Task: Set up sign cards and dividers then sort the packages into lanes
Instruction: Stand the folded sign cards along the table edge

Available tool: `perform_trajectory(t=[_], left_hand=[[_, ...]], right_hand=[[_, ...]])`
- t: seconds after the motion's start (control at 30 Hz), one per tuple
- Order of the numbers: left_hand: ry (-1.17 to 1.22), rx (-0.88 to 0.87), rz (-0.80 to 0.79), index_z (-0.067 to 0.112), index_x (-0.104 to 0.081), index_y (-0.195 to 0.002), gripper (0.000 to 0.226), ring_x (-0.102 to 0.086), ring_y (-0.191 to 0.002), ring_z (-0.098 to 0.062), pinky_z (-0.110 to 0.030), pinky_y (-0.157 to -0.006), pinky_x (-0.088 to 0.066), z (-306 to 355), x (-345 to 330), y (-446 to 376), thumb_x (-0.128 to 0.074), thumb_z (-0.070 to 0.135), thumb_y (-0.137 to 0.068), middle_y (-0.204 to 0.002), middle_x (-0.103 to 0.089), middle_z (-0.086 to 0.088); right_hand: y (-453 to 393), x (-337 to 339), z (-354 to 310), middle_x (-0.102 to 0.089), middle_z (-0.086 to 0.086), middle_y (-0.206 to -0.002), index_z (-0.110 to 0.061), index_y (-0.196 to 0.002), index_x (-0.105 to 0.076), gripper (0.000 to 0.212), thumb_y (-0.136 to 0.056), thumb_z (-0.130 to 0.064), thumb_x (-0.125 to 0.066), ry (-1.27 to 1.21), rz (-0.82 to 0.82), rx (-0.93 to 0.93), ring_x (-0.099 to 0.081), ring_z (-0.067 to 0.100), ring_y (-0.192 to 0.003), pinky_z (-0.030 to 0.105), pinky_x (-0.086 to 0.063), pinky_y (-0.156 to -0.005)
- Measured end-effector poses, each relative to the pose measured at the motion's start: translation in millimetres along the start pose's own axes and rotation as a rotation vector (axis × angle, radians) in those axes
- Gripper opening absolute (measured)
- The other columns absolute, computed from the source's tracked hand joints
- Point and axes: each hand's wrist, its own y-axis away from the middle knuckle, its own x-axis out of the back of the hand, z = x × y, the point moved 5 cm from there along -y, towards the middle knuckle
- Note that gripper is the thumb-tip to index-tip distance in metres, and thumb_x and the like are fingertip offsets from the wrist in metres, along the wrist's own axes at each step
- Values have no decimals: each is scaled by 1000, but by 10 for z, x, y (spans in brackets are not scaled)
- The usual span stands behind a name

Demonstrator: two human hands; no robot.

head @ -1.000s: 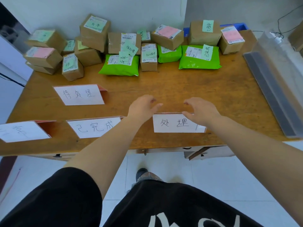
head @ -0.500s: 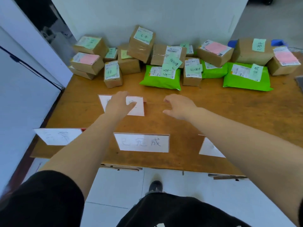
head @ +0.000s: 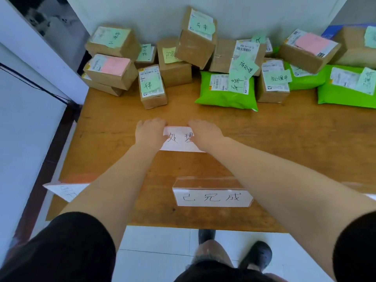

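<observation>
A white sign card [head: 180, 140] with black handwriting stands mid-table. My left hand [head: 149, 132] grips its left end and my right hand [head: 204, 133] grips its right end, fingers curled over the top edge. A second sign card [head: 212, 197] stands near the front edge between my forearms. A third card [head: 66, 190] shows partly at the front left, under my left arm. Several cardboard boxes [head: 153, 86] and green mailer bags [head: 226, 89] with paper labels are piled along the back of the wooden table [head: 295, 143].
A white wall runs behind the packages and a white panel with a black cable borders the table's left side. Bare wood lies to the right of my hands. The tiled floor and my shoes show below the front edge.
Both hands left the right-hand sign card, swung left and took hold of the sign card at mid-table. The view has turned left, hiding the clear dividers on the right.
</observation>
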Motion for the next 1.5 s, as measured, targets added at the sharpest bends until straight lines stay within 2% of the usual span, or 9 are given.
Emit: perform_trajectory(t=[0.07, 0.2, 0.43, 0.73, 0.97, 1.13, 1.3, 1.4, 1.5], left_hand=[[-27, -2, 8, 23, -54, -120, 34, -53, -110, -25, -35, -89, -37, 30, 19, -9, -57, 37, -89, -121, -58, -1], [-6, -41, 25, 27, -56, -119, 33, -53, -110, -22, -31, -76, -36, 220, 167, -4, -57, 40, -89, -117, -59, 3], [123, -147, 119, 27, -59, -117, 34, -50, -116, -21, -35, -83, -45, 1254, 626, 164, -58, 41, -87, -119, -60, 3], [214, -290, 192, 23, -63, -115, 27, -52, -114, -25, -38, -83, -48, 3389, 903, 690, -54, 31, -91, -116, -62, -2], [386, -425, 177, 23, -40, -139, 52, -35, -134, -19, -36, -104, -37, 4756, 690, 1006, -58, 28, -89, -142, -43, 2], [331, -386, 38, 25, -27, -145, 73, -38, -133, -21, -40, -103, -40, 5087, 358, 1229, -64, 41, -83, -147, -37, 1], [8, -314, -284, 24, -43, -135, 57, -49, -123, -19, -34, -93, -46, 5106, -71, 1350, -58, 49, -85, -137, -49, 4], [-13, -259, -289, 22, -49, -128, 43, -57, -103, -21, -31, -77, -47, 5123, -180, 1383, -56, 40, -90, -124, -57, 0], [34, -217, -258, 21, -51, -126, 40, -57, -93, -20, -32, -74, -47, 5141, -212, 1399, -55, 38, -91, -118, -59, -2]], right_hand=[[-11, 14, 40, -49, 8, -130, -12, -132, -41, 37, -95, -9, -47, 40, 43, -15, -51, 29, -116, 32, -38, -77], [68, 115, 270, -55, 6, -122, -15, -123, -48, 34, -91, -3, -48, 32, 79, -42, -53, 27, -112, 31, -37, -73], [637, 603, 955, -57, 6, -119, -14, -122, -48, 33, -92, -26, -54, 101, 201, 4, -55, 29, -110, 34, -40, -74], [2099, 972, 2627, -58, 5, -120, -18, -120, -53, 31, -92, -30, -54, 190, 280, -53, -54, 29, -112, 40, -48, -81], [3138, 985, 4035, -55, 6, -127, -17, -125, -50, 35, -92, -30, -55, 209, 232, -220, -53, 31, -117, 43, -49, -89], [3647, 723, 4733, -58, 6, -124, -19, -124, -50, 36, -91, -30, -57, 171, 160, -307, -56, 30, -111, 41, -51, -83], [3890, 405, 5059, -61, 6, -116, -18, -121, -50, 36, -89, -29, -60, 167, 60, -308, -59, 27, -101, 41, -53, -80], [3947, 255, 5162, -62, 4, -113, -19, -119, -51, 34, -89, -29, -60, 201, 15, -282, -61, 26, -97, 39, -54, -77], [3988, 102, 5245, -63, 2, -111, -20, -116, -51, 28, -90, -26, -59, 180, -4, -292, -61, 23, -95, 37, -53, -73]])
